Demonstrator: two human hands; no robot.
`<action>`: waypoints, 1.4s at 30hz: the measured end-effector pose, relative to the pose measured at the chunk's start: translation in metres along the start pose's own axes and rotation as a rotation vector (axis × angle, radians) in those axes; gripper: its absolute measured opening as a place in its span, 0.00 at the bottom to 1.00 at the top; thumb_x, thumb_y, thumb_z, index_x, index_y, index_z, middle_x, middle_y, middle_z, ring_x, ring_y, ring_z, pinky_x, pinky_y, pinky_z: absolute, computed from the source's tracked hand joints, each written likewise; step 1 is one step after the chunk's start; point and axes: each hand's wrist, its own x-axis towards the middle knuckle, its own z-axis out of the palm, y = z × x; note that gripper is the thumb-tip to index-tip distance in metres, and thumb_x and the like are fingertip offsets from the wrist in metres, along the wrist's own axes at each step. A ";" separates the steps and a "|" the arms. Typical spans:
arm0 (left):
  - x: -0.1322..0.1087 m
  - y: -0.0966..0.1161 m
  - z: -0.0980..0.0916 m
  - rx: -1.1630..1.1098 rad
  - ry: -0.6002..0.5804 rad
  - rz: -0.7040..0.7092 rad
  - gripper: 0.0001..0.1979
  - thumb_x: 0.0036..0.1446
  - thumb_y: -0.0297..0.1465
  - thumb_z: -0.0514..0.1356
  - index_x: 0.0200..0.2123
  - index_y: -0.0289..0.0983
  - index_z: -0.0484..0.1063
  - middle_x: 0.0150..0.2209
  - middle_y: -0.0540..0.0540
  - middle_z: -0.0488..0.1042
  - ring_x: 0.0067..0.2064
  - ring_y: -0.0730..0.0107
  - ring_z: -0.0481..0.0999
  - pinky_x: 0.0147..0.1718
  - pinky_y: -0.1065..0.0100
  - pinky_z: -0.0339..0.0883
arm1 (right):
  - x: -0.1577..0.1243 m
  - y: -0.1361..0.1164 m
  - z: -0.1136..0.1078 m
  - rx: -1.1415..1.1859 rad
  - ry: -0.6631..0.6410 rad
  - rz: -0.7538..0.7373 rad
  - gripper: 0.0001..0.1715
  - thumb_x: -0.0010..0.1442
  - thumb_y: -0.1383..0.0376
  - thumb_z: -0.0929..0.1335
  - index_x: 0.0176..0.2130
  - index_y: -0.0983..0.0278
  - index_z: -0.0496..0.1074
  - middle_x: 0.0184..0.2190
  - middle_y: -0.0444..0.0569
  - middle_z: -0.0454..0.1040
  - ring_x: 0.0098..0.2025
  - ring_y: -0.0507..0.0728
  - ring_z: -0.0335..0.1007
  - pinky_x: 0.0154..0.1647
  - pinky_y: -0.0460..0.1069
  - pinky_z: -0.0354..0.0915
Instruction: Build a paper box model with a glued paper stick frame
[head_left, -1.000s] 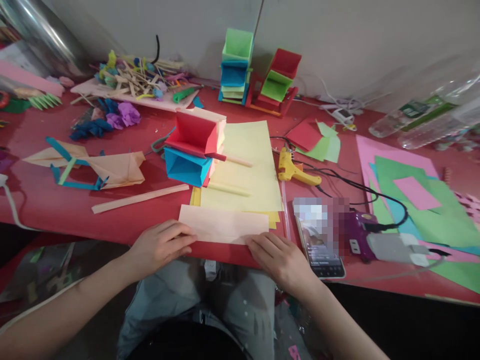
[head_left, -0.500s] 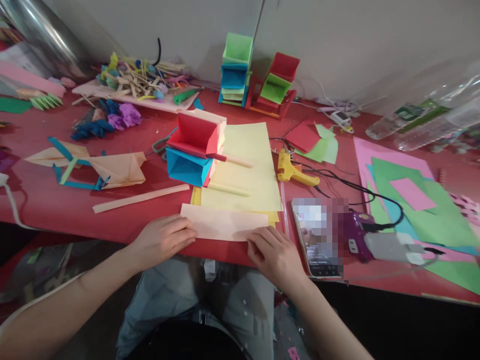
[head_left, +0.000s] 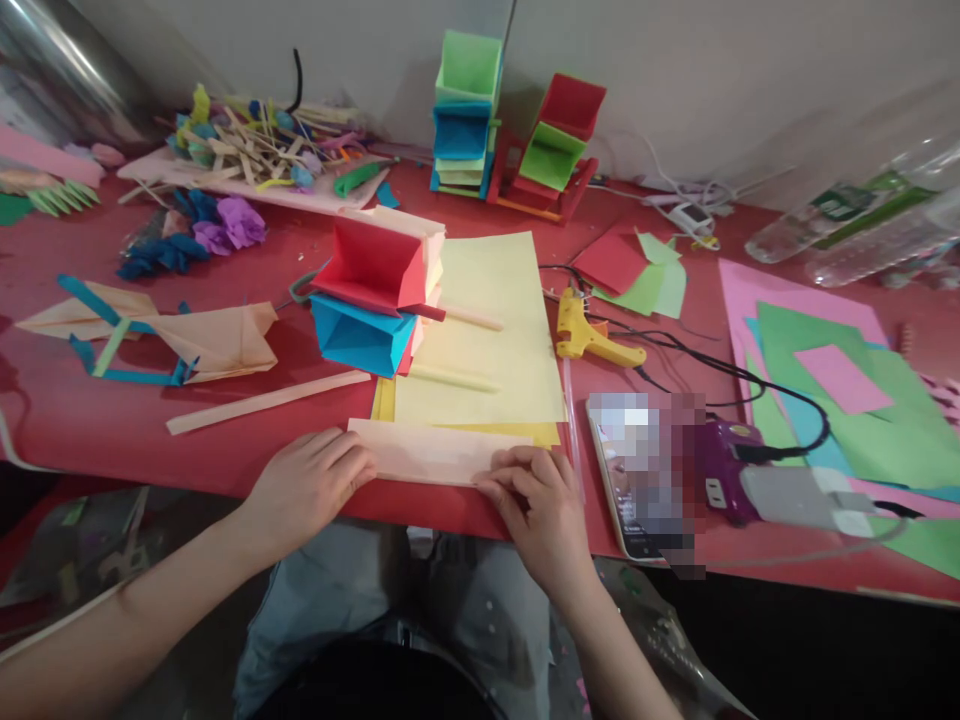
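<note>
A peach paper strip (head_left: 431, 455) lies along the front of the table, between my two hands. My left hand (head_left: 315, 480) is closed on its left end, fingers bent over the paper. At the other end my right hand (head_left: 536, 500) pinches the lower edge between thumb and fingers. Just beyond lies a pale yellow sheet (head_left: 487, 290) with darker yellow paper under it. Red and blue folded paper boxes (head_left: 375, 265) stand at its left side. A narrow peach paper stick (head_left: 262, 402) rests to the left of the strip.
A yellow glue gun (head_left: 592, 335) with black cables lies right of the sheet, near a phone (head_left: 619, 480) and a purple power adapter (head_left: 731, 470). Coloured sheets (head_left: 877, 400) are spread at right. Folded paper models (head_left: 217, 340) sit at left; plastic bottles (head_left: 855, 215) lie behind.
The camera view has shifted slightly. My right thumb and fingers have moved a little left along the strip's lower edge; my left hand keeps its hold on the left end.
</note>
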 end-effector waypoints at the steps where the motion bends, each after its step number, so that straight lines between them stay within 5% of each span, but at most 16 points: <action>1: 0.000 0.000 -0.001 -0.011 -0.005 -0.003 0.12 0.62 0.31 0.49 0.28 0.36 0.67 0.27 0.48 0.69 0.31 0.67 0.67 0.32 0.66 0.60 | -0.001 0.000 0.000 -0.012 -0.003 0.024 0.08 0.58 0.61 0.66 0.31 0.59 0.75 0.36 0.49 0.71 0.40 0.58 0.62 0.41 0.54 0.61; 12: 0.000 0.007 -0.005 0.030 0.031 -0.068 0.10 0.59 0.27 0.51 0.30 0.38 0.72 0.31 0.44 0.71 0.33 0.63 0.66 0.31 0.63 0.61 | -0.001 0.001 -0.001 -0.107 0.041 0.156 0.11 0.55 0.56 0.68 0.26 0.59 0.74 0.34 0.48 0.70 0.39 0.60 0.62 0.38 0.56 0.57; 15: 0.006 0.023 -0.005 0.067 0.035 0.041 0.16 0.58 0.23 0.47 0.45 0.39 0.70 0.48 0.44 0.71 0.47 0.59 0.67 0.42 0.61 0.61 | 0.001 -0.001 0.000 -0.129 0.037 0.147 0.11 0.54 0.56 0.68 0.26 0.60 0.73 0.34 0.48 0.70 0.38 0.60 0.61 0.37 0.55 0.56; 19: 0.017 0.054 0.005 0.019 -0.077 0.276 0.23 0.60 0.28 0.45 0.59 0.35 0.56 0.62 0.47 0.57 0.63 0.62 0.50 0.58 0.62 0.46 | 0.000 -0.003 0.000 -0.183 0.039 0.140 0.12 0.54 0.56 0.68 0.25 0.61 0.71 0.33 0.49 0.70 0.37 0.60 0.61 0.36 0.55 0.56; 25: 0.014 0.067 0.024 -0.024 -0.074 0.241 0.31 0.59 0.45 0.46 0.59 0.30 0.54 0.62 0.40 0.54 0.64 0.56 0.47 0.61 0.57 0.39 | -0.009 -0.003 -0.002 -0.291 0.108 0.178 0.16 0.57 0.53 0.65 0.25 0.60 0.70 0.35 0.51 0.70 0.38 0.61 0.61 0.36 0.56 0.56; 36: 0.014 0.065 0.025 -0.031 -0.070 0.215 0.30 0.58 0.42 0.51 0.60 0.32 0.54 0.62 0.42 0.54 0.64 0.58 0.49 0.60 0.58 0.42 | -0.018 -0.002 0.003 -0.368 0.172 0.250 0.07 0.60 0.63 0.61 0.34 0.61 0.66 0.36 0.55 0.70 0.37 0.64 0.62 0.34 0.57 0.57; 39: 0.014 0.065 0.026 -0.038 -0.076 0.217 0.31 0.58 0.43 0.50 0.61 0.33 0.52 0.63 0.42 0.51 0.64 0.58 0.47 0.60 0.58 0.41 | -0.021 -0.001 -0.001 -0.329 0.233 0.174 0.09 0.60 0.69 0.59 0.38 0.61 0.67 0.37 0.54 0.71 0.39 0.63 0.63 0.38 0.59 0.59; 42: 0.014 0.064 0.026 -0.046 -0.069 0.213 0.32 0.59 0.43 0.50 0.61 0.32 0.51 0.64 0.42 0.50 0.64 0.59 0.47 0.61 0.58 0.40 | -0.025 -0.010 -0.003 -0.190 0.178 -0.061 0.20 0.58 0.75 0.58 0.48 0.63 0.65 0.44 0.54 0.71 0.47 0.61 0.64 0.45 0.58 0.62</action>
